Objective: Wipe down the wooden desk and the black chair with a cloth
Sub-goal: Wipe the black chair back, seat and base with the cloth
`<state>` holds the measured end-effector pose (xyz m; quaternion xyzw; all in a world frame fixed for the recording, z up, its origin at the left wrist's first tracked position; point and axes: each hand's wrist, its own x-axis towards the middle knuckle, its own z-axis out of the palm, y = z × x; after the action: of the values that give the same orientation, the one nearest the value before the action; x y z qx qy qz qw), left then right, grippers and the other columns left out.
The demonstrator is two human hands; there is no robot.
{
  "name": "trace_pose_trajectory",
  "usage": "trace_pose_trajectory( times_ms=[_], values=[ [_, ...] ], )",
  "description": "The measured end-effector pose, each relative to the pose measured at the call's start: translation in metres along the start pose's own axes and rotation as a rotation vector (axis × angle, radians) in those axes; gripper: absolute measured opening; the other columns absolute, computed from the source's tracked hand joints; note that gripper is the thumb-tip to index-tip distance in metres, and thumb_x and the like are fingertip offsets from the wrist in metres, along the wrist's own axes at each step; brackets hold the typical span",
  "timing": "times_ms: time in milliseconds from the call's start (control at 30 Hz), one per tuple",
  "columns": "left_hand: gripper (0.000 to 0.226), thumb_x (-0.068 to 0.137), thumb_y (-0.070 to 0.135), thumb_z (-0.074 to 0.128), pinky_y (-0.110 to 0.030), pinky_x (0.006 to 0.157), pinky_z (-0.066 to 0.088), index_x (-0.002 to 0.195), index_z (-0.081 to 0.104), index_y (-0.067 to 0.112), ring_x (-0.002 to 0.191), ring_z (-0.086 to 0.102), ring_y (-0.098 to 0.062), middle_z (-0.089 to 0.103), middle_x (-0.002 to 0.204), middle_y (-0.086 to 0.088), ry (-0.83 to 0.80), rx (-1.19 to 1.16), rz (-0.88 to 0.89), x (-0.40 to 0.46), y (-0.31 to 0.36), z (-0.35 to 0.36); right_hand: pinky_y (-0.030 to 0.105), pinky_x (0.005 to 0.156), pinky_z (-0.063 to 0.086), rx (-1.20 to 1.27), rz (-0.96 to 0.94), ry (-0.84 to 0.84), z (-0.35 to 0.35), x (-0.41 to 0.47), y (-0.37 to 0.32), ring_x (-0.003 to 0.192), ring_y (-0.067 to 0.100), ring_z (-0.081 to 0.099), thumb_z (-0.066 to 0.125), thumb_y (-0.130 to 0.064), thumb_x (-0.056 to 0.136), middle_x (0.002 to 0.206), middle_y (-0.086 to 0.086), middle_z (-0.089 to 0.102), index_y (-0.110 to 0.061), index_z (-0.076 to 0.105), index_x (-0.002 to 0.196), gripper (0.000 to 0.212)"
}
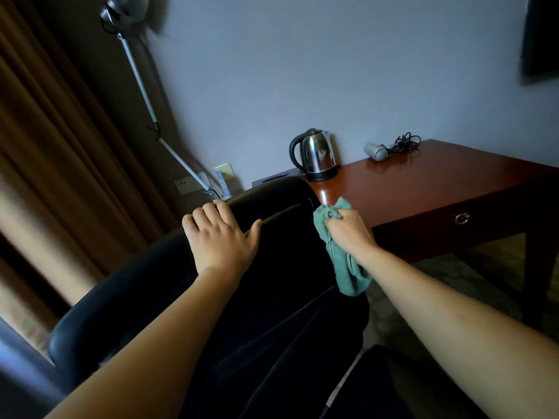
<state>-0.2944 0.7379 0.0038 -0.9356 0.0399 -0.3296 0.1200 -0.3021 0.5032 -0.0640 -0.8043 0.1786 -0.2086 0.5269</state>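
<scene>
The black chair fills the lower middle of the head view, its backrest top toward the desk. My left hand rests on the top edge of the backrest, fingers curved over it. My right hand grips a green cloth bunched in its fist against the right side of the backrest, with the cloth's tail hanging down. The reddish wooden desk stands behind and to the right of the chair.
A steel kettle stands on the desk's left end, and a grey hair dryer with its coiled cord lies farther back. A jointed lamp arm rises at the left beside brown curtains. The desk has a drawer ring pull.
</scene>
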Motion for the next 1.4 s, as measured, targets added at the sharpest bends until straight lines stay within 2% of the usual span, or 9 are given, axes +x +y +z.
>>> trace_pose_trajectory(
  times_ms=[133, 233, 500, 600, 700, 1100, 1200, 1267, 1400],
  values=[
    [0.086, 0.093, 0.071, 0.023, -0.052, 0.102, 0.035, 0.133, 0.045, -0.002, 0.105, 0.051, -0.038, 0.056, 0.116, -0.02, 0.035, -0.017, 0.042, 0.002, -0.001, 0.003, 0.045, 0.097, 0.051, -0.023, -0.17, 0.037, 0.007, 0.027, -0.037, 0.11, 0.031, 0.06, 0.047, -0.035, 0.085, 0.126, 0.004, 0.059, -0.032, 0.065, 0.118, 0.038],
    [0.078, 0.097, 0.064, 0.026, -0.05, 0.107, 0.032, 0.143, 0.043, 0.004, 0.12, 0.05, -0.035, 0.055, 0.132, -0.016, 0.099, -0.078, 0.126, 0.006, -0.004, 0.007, 0.044, 0.099, 0.048, -0.157, -0.194, 0.142, 0.018, 0.018, -0.039, 0.115, 0.033, 0.055, 0.049, -0.032, 0.089, 0.137, 0.004, 0.051, -0.034, 0.062, 0.126, 0.04],
    [0.06, 0.105, 0.052, 0.019, -0.034, 0.127, 0.009, 0.159, 0.028, 0.029, 0.155, 0.016, -0.013, 0.028, 0.165, 0.006, -0.037, -0.231, 0.75, 0.013, -0.01, 0.016, 0.041, 0.078, 0.054, -0.044, 0.031, 0.136, 0.025, -0.003, 0.035, 0.088, 0.037, 0.065, 0.052, -0.038, 0.094, 0.096, 0.011, 0.069, -0.02, 0.068, 0.099, 0.025],
    [0.056, 0.106, 0.052, 0.024, -0.032, 0.126, 0.015, 0.157, 0.033, 0.033, 0.154, 0.02, -0.013, 0.028, 0.165, 0.007, -0.07, -0.236, 0.807, 0.014, -0.011, 0.02, 0.038, 0.069, 0.047, -0.054, 0.204, -0.05, 0.019, -0.02, 0.104, 0.075, 0.031, 0.063, 0.05, -0.045, 0.097, 0.077, 0.007, 0.063, -0.02, 0.065, 0.088, 0.03],
    [0.054, 0.105, 0.051, 0.029, -0.029, 0.124, 0.014, 0.156, 0.035, 0.033, 0.154, 0.02, -0.012, 0.024, 0.166, 0.009, -0.097, -0.26, 0.796, 0.013, -0.008, 0.019, 0.042, 0.085, 0.05, 0.06, 0.365, -0.208, 0.011, -0.023, 0.14, 0.094, 0.029, 0.065, 0.055, -0.04, 0.096, 0.102, 0.011, 0.068, -0.015, 0.061, 0.113, 0.031],
    [0.063, 0.098, 0.058, 0.023, -0.035, 0.123, 0.026, 0.15, 0.046, 0.032, 0.151, 0.029, -0.015, 0.034, 0.163, 0.006, -0.118, -0.302, 0.801, 0.014, -0.006, 0.021, 0.034, 0.056, 0.029, 0.083, 0.106, -0.124, 0.0, 0.009, 0.064, 0.054, 0.019, 0.041, 0.049, -0.031, 0.093, 0.059, -0.007, 0.04, -0.026, 0.044, 0.065, 0.03],
    [0.062, 0.097, 0.058, 0.023, -0.037, 0.123, 0.028, 0.148, 0.048, 0.033, 0.151, 0.029, -0.016, 0.034, 0.163, 0.006, -0.12, -0.305, 0.808, 0.014, -0.006, 0.022, 0.033, 0.078, 0.044, 0.047, 0.209, -0.183, 0.021, 0.008, 0.127, 0.092, 0.024, 0.061, 0.049, -0.04, 0.094, 0.101, -0.001, 0.064, -0.024, 0.07, 0.106, 0.029],
    [0.062, 0.096, 0.058, 0.023, -0.038, 0.122, 0.029, 0.147, 0.049, 0.033, 0.151, 0.029, -0.016, 0.034, 0.163, 0.006, -0.113, -0.298, 0.809, 0.014, -0.007, 0.023, 0.035, 0.096, 0.044, 0.04, 0.385, -0.27, 0.035, 0.003, 0.172, 0.114, 0.025, 0.057, 0.046, -0.034, 0.099, 0.135, 0.006, 0.058, -0.014, 0.06, 0.132, 0.041],
    [0.062, 0.093, 0.058, 0.026, -0.036, 0.121, 0.025, 0.145, 0.051, 0.036, 0.151, 0.028, -0.017, 0.032, 0.163, 0.006, -0.102, -0.278, 0.815, 0.013, -0.005, 0.026, 0.035, 0.098, 0.041, 0.054, 0.629, -0.379, 0.049, -0.007, 0.232, 0.125, 0.028, 0.05, 0.031, -0.035, 0.107, 0.15, 0.012, 0.045, -0.009, 0.045, 0.146, 0.049]
  ],
)
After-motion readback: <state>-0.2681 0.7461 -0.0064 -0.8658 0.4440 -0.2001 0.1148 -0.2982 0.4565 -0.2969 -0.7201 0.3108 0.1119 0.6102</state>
